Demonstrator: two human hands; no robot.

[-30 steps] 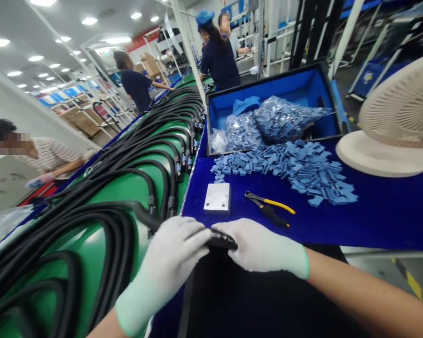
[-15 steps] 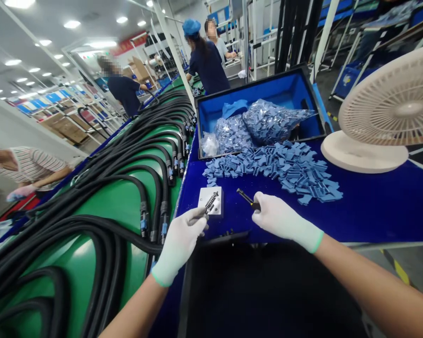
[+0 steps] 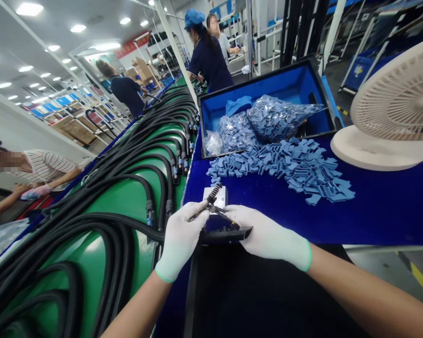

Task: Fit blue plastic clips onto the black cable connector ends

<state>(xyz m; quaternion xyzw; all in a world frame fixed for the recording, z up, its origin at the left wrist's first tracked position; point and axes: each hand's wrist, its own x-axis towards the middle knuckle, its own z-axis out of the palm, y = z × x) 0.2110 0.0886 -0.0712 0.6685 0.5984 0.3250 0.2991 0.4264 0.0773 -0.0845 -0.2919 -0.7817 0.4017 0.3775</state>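
My left hand (image 3: pixel 184 234), in a white glove, is closed on a small dark part with a spring-like coil (image 3: pixel 215 191) that sticks up past the fingertips. From the right comes my gloved right hand (image 3: pixel 268 230), its fingers wrapped round a slim black tool with a yellow mark (image 3: pixel 225 215). The tool's tip meets the coiled part just in front of my left fingertips; the exact contact is too small to make out. Behind both hands, a white block with holes (image 3: pixel 221 195) lies on the blue table, partly covered by them.
Loose blue plastic clips (image 3: pixel 285 164) lie heaped before a blue bin (image 3: pixel 296 80) with bagged clips. A beige fan (image 3: pixel 380 148) stands right. Black hoses (image 3: pixel 102 188) cover the green conveyor (image 3: pixel 88 249) at left. A black container (image 3: pixel 268 291) is below my hands. Several people work nearby.
My right hand has moved left and slightly down, bringing the black tool against the coiled part in my left hand. The left hand stays near the white block.
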